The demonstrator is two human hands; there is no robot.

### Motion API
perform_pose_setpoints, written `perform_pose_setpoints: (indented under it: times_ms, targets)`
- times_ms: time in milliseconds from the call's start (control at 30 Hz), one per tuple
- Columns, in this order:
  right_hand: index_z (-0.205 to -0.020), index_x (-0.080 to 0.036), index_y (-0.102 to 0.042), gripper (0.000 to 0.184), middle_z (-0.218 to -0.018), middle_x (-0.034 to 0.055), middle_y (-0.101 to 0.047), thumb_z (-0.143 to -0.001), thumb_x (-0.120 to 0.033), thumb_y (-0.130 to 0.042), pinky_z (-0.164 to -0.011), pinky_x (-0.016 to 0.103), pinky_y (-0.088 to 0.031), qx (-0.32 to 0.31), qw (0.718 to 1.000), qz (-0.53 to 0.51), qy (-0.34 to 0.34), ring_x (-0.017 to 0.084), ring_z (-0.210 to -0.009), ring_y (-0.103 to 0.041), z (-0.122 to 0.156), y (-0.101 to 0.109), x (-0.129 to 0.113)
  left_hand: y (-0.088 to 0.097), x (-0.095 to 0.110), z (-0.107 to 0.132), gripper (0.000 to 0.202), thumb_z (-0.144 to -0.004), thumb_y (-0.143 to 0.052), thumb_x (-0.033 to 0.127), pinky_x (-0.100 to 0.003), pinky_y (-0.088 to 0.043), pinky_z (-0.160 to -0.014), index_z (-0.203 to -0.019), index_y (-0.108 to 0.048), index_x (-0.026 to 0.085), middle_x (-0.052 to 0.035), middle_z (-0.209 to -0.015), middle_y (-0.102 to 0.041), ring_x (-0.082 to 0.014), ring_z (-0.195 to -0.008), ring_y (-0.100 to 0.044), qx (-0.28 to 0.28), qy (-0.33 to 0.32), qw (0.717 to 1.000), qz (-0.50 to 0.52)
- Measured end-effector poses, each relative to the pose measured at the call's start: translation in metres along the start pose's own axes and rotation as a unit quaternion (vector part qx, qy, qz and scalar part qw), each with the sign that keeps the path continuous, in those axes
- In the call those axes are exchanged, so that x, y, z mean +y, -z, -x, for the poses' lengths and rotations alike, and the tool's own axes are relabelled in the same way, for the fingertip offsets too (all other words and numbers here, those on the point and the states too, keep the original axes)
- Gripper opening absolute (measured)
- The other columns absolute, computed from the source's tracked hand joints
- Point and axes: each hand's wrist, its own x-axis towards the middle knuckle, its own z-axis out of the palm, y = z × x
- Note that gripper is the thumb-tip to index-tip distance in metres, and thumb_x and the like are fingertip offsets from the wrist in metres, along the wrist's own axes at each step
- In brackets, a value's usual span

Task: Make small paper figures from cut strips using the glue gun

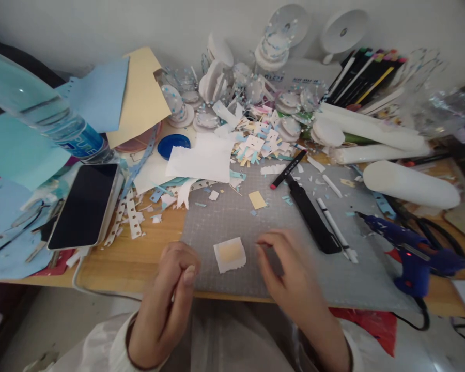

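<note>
A small torn white piece of paper point(219, 264) with a pale yellow patch point(231, 252) at its middle lies flat on the grey cutting mat point(207, 219), between my hands. To its left, my left hand point(174, 289) is closed at the mat's edge, fingers curled and thumb against them; whatever it may hold is hidden. On the other side, my right hand point(289, 271) hovers slightly blurred, thumb and fingers apart with nothing visible between them. Farther back on the mat are a small yellow paper piece point(257, 200), a black craft knife point(312, 217) and a marker point(289, 169).
A blue glue gun point(405, 245) with a red light and scissors point(437, 232) lie at the right. A phone point(86, 204) and water bottle point(58, 116) occupy the left. Behind are paper scraps point(256, 142), a blue lid point(174, 146), white rolls point(411, 184) and several pens point(366, 77).
</note>
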Motion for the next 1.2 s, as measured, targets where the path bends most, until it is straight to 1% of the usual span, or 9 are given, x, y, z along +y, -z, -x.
perform_pose_setpoints:
  times_ms: [167,367,467,567,633,733,867,1033,1200]
  targets:
    - [-0.111,-0.019,-0.058,0.021,-0.104,0.0090,-0.057,-0.093,-0.022,-0.048,-0.083,0.039,-0.047,-0.071,0.997,0.038,0.014,0.023,-0.098,-0.054,-0.009,-0.016,0.000,0.002,0.002,-0.001,0.019,-0.099,-0.031,0.018,-0.035,-0.037,-0.065,-0.083,-0.042,0.021,-0.0023,-0.075,-0.042,-0.0179,-0.072,-0.042,-0.026,0.012,1.000,-0.006]
    - [-0.087,-0.019,-0.059,0.010,-0.096,0.0061,-0.056,-0.091,-0.017,-0.049,-0.082,0.038,-0.045,-0.086,0.996,0.012,-0.011,0.021,-0.092,-0.052,-0.010,-0.023,0.000,0.002,0.000,-0.001,0.025,-0.100,-0.031,0.020,-0.035,-0.034,-0.064,-0.076,-0.039,0.021,-0.0006,-0.069,-0.039,-0.0172,-0.068,-0.040,-0.026,0.014,1.000,0.006]
    - [-0.087,-0.020,-0.056,0.009,-0.096,0.0050,-0.056,-0.091,-0.015,-0.050,-0.081,0.036,-0.044,-0.070,0.996,-0.042,-0.030,0.020,-0.093,-0.052,-0.009,-0.019,0.000,0.002,-0.001,-0.002,0.030,-0.100,-0.032,0.027,-0.034,-0.034,-0.062,-0.071,-0.038,0.021,0.0004,-0.065,-0.037,-0.0167,-0.065,-0.039,-0.016,0.019,0.999,0.035]
    - [-0.087,-0.021,-0.054,0.006,-0.095,0.0044,-0.056,-0.091,-0.017,-0.050,-0.080,0.033,-0.044,-0.018,0.995,-0.084,-0.052,0.019,-0.094,-0.052,-0.007,-0.011,0.004,0.002,0.001,-0.005,0.035,-0.101,-0.030,0.032,-0.032,-0.036,-0.059,-0.069,-0.038,0.021,0.0005,-0.064,-0.039,-0.0157,-0.062,-0.040,-0.020,0.038,0.993,0.106]
    - [-0.087,-0.021,-0.055,0.005,-0.096,0.0047,-0.056,-0.090,-0.019,-0.052,-0.082,0.035,-0.044,0.002,0.996,-0.066,-0.063,0.020,-0.095,-0.053,-0.007,-0.006,0.009,0.003,0.004,-0.007,0.032,-0.101,-0.030,0.031,-0.030,-0.040,-0.061,-0.074,-0.044,0.021,-0.0006,-0.068,-0.045,-0.0155,-0.065,-0.046,-0.033,0.065,0.985,0.155]
    - [-0.087,-0.021,-0.057,0.006,-0.096,0.0054,-0.057,-0.091,-0.020,-0.052,-0.082,0.037,-0.042,-0.015,0.997,-0.031,-0.066,0.021,-0.094,-0.053,-0.005,-0.002,0.016,0.003,0.010,-0.010,0.020,-0.098,-0.040,0.029,-0.027,-0.045,-0.065,-0.086,-0.053,0.022,-0.0019,-0.077,-0.053,-0.0154,-0.074,-0.052,-0.053,0.104,0.973,0.201]
    - [-0.088,-0.020,-0.059,0.007,-0.095,0.0057,-0.058,-0.091,-0.019,-0.052,-0.082,0.037,-0.041,-0.016,0.998,-0.025,-0.055,0.020,-0.093,-0.053,-0.001,-0.008,0.022,0.001,0.017,-0.016,0.009,-0.094,-0.052,0.028,-0.023,-0.046,-0.068,-0.090,-0.058,0.021,-0.0016,-0.082,-0.056,-0.0139,-0.077,-0.054,-0.066,0.115,0.961,0.241]
    - [-0.088,-0.019,-0.059,0.005,-0.092,0.0053,-0.058,-0.089,-0.017,-0.054,-0.081,0.036,-0.042,0.033,0.997,-0.035,-0.056,0.020,-0.091,-0.053,0.002,-0.017,0.023,-0.002,0.021,-0.023,0.015,-0.094,-0.053,0.032,-0.022,-0.044,-0.071,-0.085,-0.060,0.021,-0.0003,-0.079,-0.057,-0.0127,-0.077,-0.053,-0.068,0.143,0.947,0.278]
    - [-0.089,-0.019,-0.058,0.005,-0.091,0.0049,-0.058,-0.090,-0.018,-0.054,-0.080,0.036,-0.040,0.041,0.998,-0.019,-0.050,0.020,-0.090,-0.052,0.002,-0.020,0.023,-0.002,0.024,-0.027,0.015,-0.093,-0.056,0.030,-0.020,-0.044,-0.070,-0.081,-0.059,0.020,0.0008,-0.075,-0.057,-0.0115,-0.074,-0.053,-0.057,0.142,0.947,0.281]
